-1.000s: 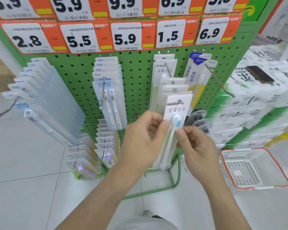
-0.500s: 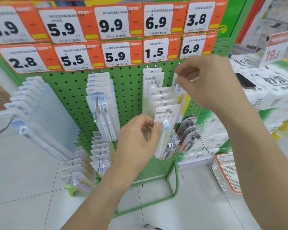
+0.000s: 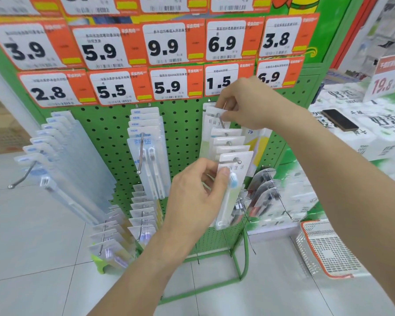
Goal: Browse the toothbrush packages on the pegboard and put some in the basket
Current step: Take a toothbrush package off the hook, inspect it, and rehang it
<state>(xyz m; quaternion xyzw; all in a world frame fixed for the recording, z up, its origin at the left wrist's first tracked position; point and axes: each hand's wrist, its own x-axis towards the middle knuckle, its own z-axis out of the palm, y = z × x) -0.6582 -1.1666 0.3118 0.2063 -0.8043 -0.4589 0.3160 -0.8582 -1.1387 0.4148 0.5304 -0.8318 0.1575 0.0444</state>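
Head cam looks down at a green pegboard [image 3: 183, 124] w/ rows of toothbrush packs on metal hooks, under orange price tags [image 3: 169, 85]. The left hand [image 3: 196, 197] pinches the front pack [image 3: 233, 179] on the middle-right hook, thumb on its face by the blue brush head, fingers curled behind it. That pack hangs on the hook; the hook's ball tip pokes thru the hole at its top, so it isn't off yet. The right hand [image 3: 244, 106] is higher up, at the back of the same row, fingers curled and pinching the top of a back pack [image 3: 214, 115] near the hook's root. The basket [image 3: 324, 249], white w/ an orange rim, sits on the floor at the right, well apart from both hands. Only part of it shows, and no pack can be seen in that part. So the task looks like it's at the looking stage: packs are being felt and picked thru, none dropped in as far as the cam shows. Left to do, prob: slide a pack off the hook tip, carry it right and down, put it in the basket, then do that again for more. A phone [image 3: 340, 119] lies on the tissue packs [image 3: 374, 131] to the right.
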